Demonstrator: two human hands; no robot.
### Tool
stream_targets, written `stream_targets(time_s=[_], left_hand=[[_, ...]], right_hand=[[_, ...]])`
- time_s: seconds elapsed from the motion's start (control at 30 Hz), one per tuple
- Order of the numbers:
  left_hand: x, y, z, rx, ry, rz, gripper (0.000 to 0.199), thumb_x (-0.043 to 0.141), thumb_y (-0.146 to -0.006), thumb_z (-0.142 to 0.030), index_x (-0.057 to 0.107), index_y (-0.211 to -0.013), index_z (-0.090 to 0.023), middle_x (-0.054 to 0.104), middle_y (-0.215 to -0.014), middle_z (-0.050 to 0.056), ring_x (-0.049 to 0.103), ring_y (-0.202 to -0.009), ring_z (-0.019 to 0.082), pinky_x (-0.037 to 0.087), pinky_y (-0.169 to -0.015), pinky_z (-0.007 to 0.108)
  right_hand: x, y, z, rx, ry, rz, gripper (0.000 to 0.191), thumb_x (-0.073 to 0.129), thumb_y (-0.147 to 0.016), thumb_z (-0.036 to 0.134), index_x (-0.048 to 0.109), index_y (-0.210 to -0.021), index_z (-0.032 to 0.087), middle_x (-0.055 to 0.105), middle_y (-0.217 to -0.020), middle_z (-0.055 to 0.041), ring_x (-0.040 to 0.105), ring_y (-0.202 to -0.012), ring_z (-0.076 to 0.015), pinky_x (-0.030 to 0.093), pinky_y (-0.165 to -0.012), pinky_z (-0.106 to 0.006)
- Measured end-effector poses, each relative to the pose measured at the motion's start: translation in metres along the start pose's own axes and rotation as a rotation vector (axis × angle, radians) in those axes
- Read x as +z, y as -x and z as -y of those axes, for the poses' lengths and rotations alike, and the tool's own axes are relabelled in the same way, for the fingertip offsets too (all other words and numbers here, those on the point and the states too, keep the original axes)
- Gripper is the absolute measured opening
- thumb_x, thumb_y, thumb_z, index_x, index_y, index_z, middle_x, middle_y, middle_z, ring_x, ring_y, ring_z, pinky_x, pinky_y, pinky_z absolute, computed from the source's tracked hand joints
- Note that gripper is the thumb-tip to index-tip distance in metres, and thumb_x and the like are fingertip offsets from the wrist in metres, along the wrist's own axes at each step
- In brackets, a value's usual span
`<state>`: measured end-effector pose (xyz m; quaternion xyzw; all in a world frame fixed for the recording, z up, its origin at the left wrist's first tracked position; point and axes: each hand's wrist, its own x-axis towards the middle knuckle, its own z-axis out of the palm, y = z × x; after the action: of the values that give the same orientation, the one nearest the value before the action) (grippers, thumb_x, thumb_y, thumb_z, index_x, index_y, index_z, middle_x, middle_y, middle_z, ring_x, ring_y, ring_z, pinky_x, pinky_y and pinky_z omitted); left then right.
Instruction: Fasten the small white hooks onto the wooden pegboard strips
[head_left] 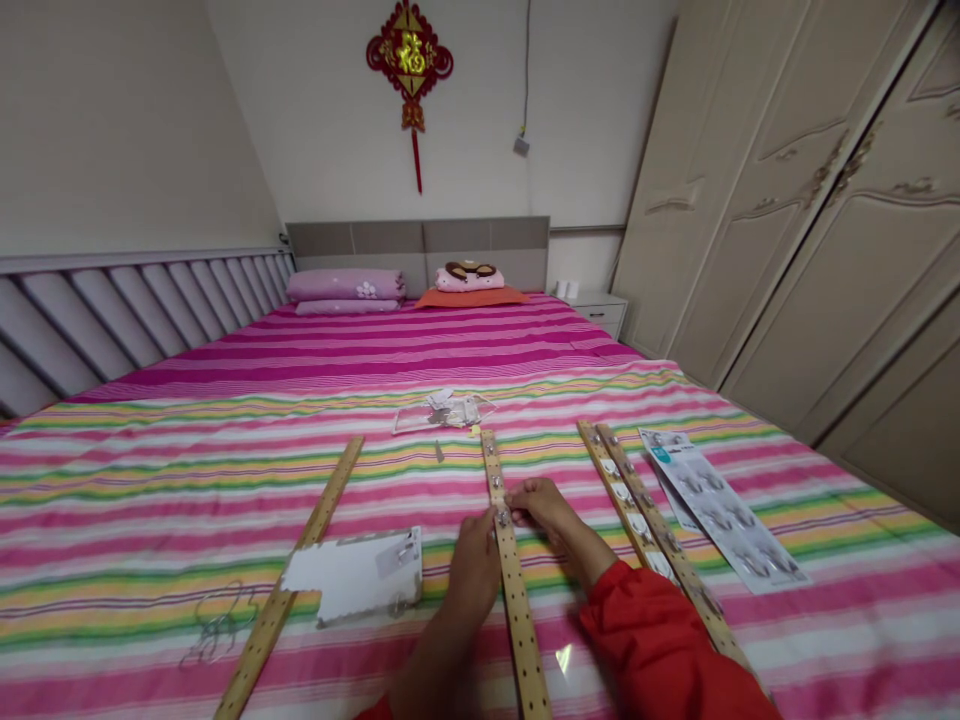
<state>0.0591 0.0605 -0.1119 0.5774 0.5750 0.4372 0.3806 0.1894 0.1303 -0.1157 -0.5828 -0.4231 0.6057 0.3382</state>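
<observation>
A long wooden strip (512,585) with rows of small holes lies lengthwise before me on the striped bedspread. Several small metal hooks (496,482) sit along its far part. My left hand (474,562) is closed at the strip's left edge, thumb and fingertips against it. From the right, my right hand (541,503) pinches at a small shiny metal hook (503,519) on the strip; the fingertips partly hide it. Left of my hands, a torn white backing card (360,575) lies across another bare holed strip (328,498).
Two strips fitted with hooks (637,490) lie on the right, beside blister packs of metal hooks (724,510). Loose wire-like hooks (217,625) are at the lower left. Torn packaging (446,408) lies beyond the middle strip. A railing (135,310) borders the bed's left side.
</observation>
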Motion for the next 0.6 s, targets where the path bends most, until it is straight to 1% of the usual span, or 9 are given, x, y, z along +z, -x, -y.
stream_targets(time_s=[0.13,0.37,0.6], left_hand=[[0.0016,-0.0012,0.0006,-0.015,-0.029,-0.002,0.042,0.044,-0.073,-0.011,0.065,-0.108,-0.021,0.057,-0.082,0.005,0.052,-0.087,0.022,0.037,-0.087,0.029],[0.0014,-0.0019,0.0004,-0.017,-0.074,0.006,0.038,0.044,-0.075,-0.015,0.065,-0.106,-0.019,0.057,-0.083,0.006,0.054,-0.085,0.022,0.037,-0.086,0.029],[0.0006,-0.0021,-0.0023,-0.025,-0.152,0.043,0.040,0.040,-0.079,-0.016,0.062,-0.112,-0.018,0.058,-0.089,0.009,0.054,-0.090,0.023,0.036,-0.087,0.029]], right_hand=[[0.0008,-0.0001,-0.0008,-0.006,0.010,-0.005,0.021,0.054,-0.088,0.026,0.057,-0.104,0.014,0.062,-0.097,-0.0044,0.062,-0.076,-0.0144,0.054,-0.064,-0.031],[0.0022,-0.0002,-0.0015,0.002,0.051,-0.003,0.025,0.054,-0.087,0.027,0.055,-0.109,0.015,0.060,-0.108,-0.0065,0.061,-0.088,-0.0183,0.052,-0.073,-0.037],[0.0033,-0.0021,-0.0033,0.010,0.089,-0.005,0.025,0.054,-0.087,0.027,0.055,-0.109,0.015,0.060,-0.108,-0.0066,0.061,-0.087,-0.0182,0.052,-0.073,-0.037]])
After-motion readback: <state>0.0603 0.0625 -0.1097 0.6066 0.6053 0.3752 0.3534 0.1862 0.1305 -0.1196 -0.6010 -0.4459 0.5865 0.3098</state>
